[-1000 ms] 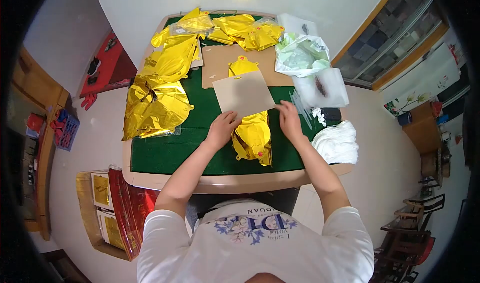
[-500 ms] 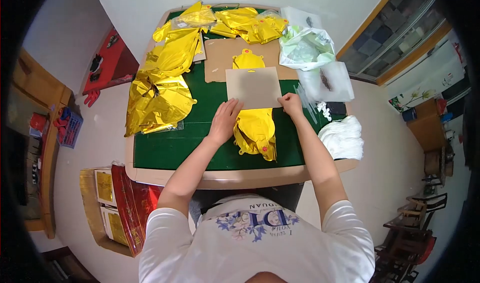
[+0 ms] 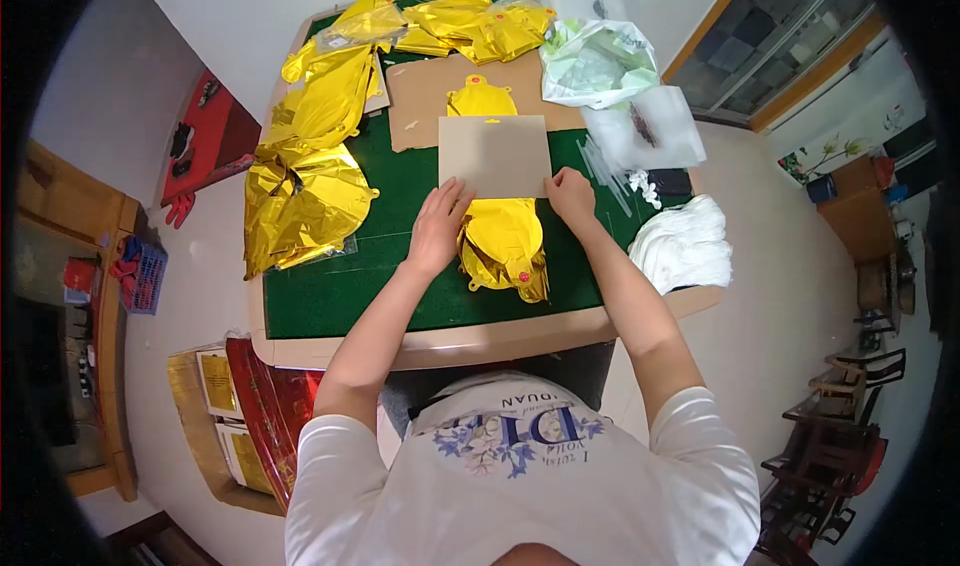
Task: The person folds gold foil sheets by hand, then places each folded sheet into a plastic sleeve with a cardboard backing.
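Two bare hands on the work, set apart, one at each near corner of a square card (image 3: 494, 151). Left hand (image 3: 436, 228): fingers extended and laid nearly flat, fingertips at the card's near left corner. Right hand (image 3: 571, 198): fingers curled in at the near right corner; from where I stand, cannot tell whether the corner is pinched or only touched.

The card lies across the middle of a gold foil balloon (image 3: 502, 234), whose far and near ends stick out beyond it. Yellow shows through a small slot by the card's far edge. Red dot at each exposed end of the balloon; near end creased and folded. Its far end lies over a brown cardboard sheet (image 3: 415, 101); its near end lies on the green top of the table (image 3: 400, 301).

Surroundings: crumpled gold foil (image 3: 310, 201) down the left side, more foil pieces (image 3: 470, 26) along the far edge. Far right, a pale green and white plastic bag (image 3: 600, 66); nearer, a whitish plastic packet (image 3: 640, 136), thin clear sticks (image 3: 604, 176), small white bits (image 3: 645, 190) beside a black object (image 3: 670, 182), and a bundle of white string (image 3: 683, 241) at the right edge. Floor, left: open carton (image 3: 190, 391).
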`<action>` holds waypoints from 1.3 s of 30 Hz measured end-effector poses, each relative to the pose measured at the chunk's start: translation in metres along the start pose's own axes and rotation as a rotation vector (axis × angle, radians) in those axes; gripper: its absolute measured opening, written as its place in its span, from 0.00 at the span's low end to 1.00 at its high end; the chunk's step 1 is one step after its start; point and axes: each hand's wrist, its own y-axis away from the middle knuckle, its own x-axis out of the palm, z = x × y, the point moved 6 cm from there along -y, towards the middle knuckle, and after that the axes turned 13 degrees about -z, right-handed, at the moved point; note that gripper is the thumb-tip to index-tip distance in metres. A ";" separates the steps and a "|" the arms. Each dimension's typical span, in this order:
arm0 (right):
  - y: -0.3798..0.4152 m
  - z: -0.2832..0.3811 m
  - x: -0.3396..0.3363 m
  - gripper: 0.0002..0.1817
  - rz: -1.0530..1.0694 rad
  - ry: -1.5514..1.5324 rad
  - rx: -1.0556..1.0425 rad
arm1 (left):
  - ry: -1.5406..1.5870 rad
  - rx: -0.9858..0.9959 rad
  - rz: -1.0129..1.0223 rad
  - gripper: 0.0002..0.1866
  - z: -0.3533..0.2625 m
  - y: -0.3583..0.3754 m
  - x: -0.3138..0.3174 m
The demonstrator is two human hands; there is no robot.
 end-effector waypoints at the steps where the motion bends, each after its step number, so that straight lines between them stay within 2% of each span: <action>1: 0.000 0.000 0.000 0.13 -0.005 0.015 0.006 | 0.000 -0.022 -0.014 0.27 0.001 -0.001 -0.001; 3: -0.001 0.001 0.001 0.15 -0.006 0.023 0.027 | -0.001 -0.037 -0.011 0.29 0.002 -0.002 -0.004; 5: -0.001 0.001 0.001 0.14 0.023 0.039 0.038 | 0.085 -0.136 -0.089 0.32 0.004 -0.003 -0.009; 9: -0.002 0.000 0.004 0.14 0.005 0.038 0.014 | 0.066 -0.119 -0.040 0.34 0.007 -0.003 -0.003; 14: -0.004 -0.002 0.008 0.13 0.047 0.053 0.014 | -0.013 -0.021 0.022 0.26 0.010 -0.004 0.006; 16: -0.002 0.008 -0.003 0.13 0.045 0.051 0.006 | -0.009 0.027 0.057 0.20 0.009 -0.004 0.012; 19: 0.008 0.016 -0.014 0.09 0.049 0.009 0.005 | -0.016 0.033 0.068 0.20 0.010 -0.003 0.013; 21: 0.016 0.030 -0.020 0.11 -0.119 -0.082 -0.369 | -0.018 0.028 0.063 0.20 0.009 -0.002 0.013; 22: 0.017 0.022 -0.017 0.11 -0.120 -0.082 -0.378 | -0.017 0.020 0.062 0.20 0.009 -0.002 0.013; 24: 0.033 0.028 -0.019 0.22 -0.122 -0.054 -0.804 | -0.013 0.007 0.054 0.20 0.010 -0.002 0.013; 27: 0.040 0.019 -0.019 0.26 0.013 -0.053 -0.794 | 0.001 -0.014 0.056 0.20 0.009 -0.001 0.013; 31: 0.047 0.024 -0.030 0.29 0.019 -0.129 -0.881 | 0.009 -0.015 0.050 0.19 0.009 -0.001 0.012; 33: 0.054 0.022 -0.023 0.34 0.198 -0.096 -0.932 | 0.016 -0.023 0.044 0.19 0.009 -0.001 0.012; 39: 0.053 0.022 -0.026 0.38 0.303 -0.052 -0.941 | -0.010 0.015 0.065 0.20 0.009 -0.001 0.012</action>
